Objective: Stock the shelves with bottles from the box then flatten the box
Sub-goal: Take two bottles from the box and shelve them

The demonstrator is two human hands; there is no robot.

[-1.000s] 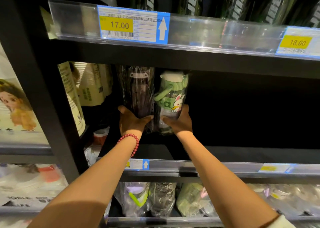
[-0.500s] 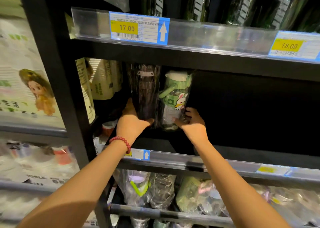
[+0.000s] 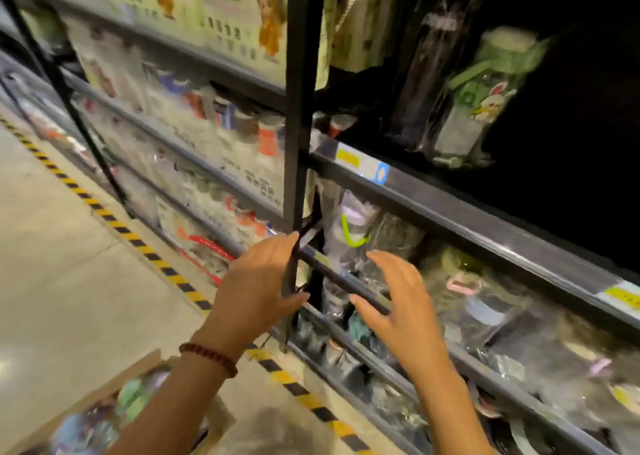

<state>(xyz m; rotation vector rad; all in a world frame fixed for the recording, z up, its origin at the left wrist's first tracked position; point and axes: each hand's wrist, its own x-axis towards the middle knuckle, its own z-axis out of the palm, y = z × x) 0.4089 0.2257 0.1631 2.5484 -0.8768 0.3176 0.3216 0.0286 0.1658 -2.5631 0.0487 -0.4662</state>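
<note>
Head view: the picture is blurred and tilted. Both hands hang in the air in front of the shelves, empty, fingers spread and relaxed. The left hand point(image 3: 258, 283), with a red bead bracelet point(image 3: 209, 354) on its wrist, is in front of the black upright post point(image 3: 299, 108); whether it touches the post cannot be told. The right hand point(image 3: 398, 302) is just beside it, in front of a lower shelf rail point(image 3: 346, 290).

Two wrapped bottles stand side by side on the dark upper shelf point(image 3: 485, 222): a dark bottle point(image 3: 424, 70) and, to its right, a green bottle point(image 3: 481, 98) with a rabbit picture. More wrapped bottles fill the shelf below.

The cardboard box point(image 3: 114, 389) sits on the floor point(image 3: 52, 247) at the lower left, open, with wrapped bottles inside.
</note>
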